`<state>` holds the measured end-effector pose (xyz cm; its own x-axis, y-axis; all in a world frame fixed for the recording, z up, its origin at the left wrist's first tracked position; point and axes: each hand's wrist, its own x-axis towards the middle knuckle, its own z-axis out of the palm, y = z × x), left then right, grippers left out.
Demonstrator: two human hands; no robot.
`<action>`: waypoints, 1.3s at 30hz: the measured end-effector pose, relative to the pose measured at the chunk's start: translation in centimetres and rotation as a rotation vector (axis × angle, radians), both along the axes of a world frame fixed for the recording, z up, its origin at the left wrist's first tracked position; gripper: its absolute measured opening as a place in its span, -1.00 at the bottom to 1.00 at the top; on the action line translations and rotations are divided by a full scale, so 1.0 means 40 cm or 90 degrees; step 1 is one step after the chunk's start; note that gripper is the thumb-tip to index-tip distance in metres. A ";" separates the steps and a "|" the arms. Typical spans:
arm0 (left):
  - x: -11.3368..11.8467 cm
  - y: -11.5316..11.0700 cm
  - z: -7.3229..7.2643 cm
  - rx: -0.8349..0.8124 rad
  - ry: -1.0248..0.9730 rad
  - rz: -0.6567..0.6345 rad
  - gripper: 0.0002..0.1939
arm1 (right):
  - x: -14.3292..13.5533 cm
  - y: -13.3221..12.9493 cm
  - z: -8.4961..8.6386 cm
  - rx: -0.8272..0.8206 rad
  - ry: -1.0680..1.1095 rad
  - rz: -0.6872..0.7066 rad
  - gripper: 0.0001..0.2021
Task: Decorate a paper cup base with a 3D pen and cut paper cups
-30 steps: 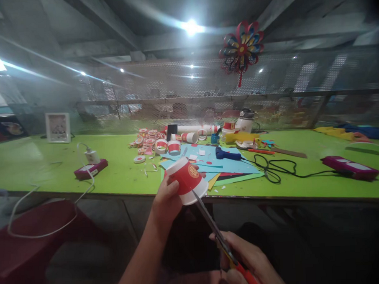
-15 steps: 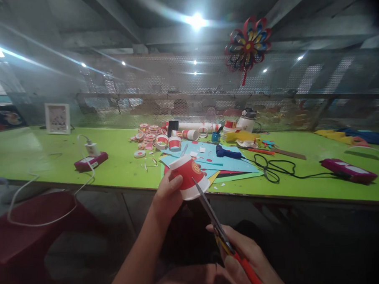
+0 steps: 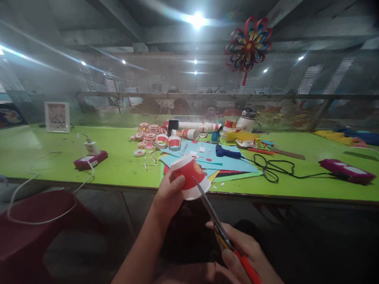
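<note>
Tilted near the table's front edge is a red and white paper cup, gripped in my left hand with the thumb on its outer side. My right hand is closed round the red and orange handles of a pair of scissors. The scissors' blades point up and to the left, their tip at the cup's red side near the rim. Whether the blades cut into the cup is hard to tell. Light blue paper sheets lie just behind the cup.
On the green table are a blue glue gun with a coiled black cord, several cut cup pieces, paper cups, a white kettle and purple power strips. A maroon stool stands at the left.
The cup has turned slightly in my left hand. My right hand and the scissors have barely shifted.
</note>
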<state>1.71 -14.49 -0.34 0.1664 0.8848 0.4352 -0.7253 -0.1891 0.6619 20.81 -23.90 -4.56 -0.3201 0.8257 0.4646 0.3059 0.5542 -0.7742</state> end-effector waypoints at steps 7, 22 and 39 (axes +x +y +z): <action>0.000 -0.006 -0.003 -0.007 0.008 0.003 -0.42 | -0.001 -0.001 0.002 0.031 -0.008 -0.020 -0.69; 0.010 -0.016 -0.013 -0.039 0.001 -0.005 -0.43 | 0.004 0.005 -0.025 0.050 -0.073 -0.054 -0.70; 0.021 -0.038 -0.010 -0.017 0.014 -0.007 -0.49 | -0.027 -0.007 0.006 0.061 -0.052 -0.056 -0.51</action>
<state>2.55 -16.02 -0.72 0.1850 0.8941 0.4078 -0.7125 -0.1637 0.6823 19.73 -24.18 -4.32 -0.2891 0.8055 0.5172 0.4161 0.5923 -0.6899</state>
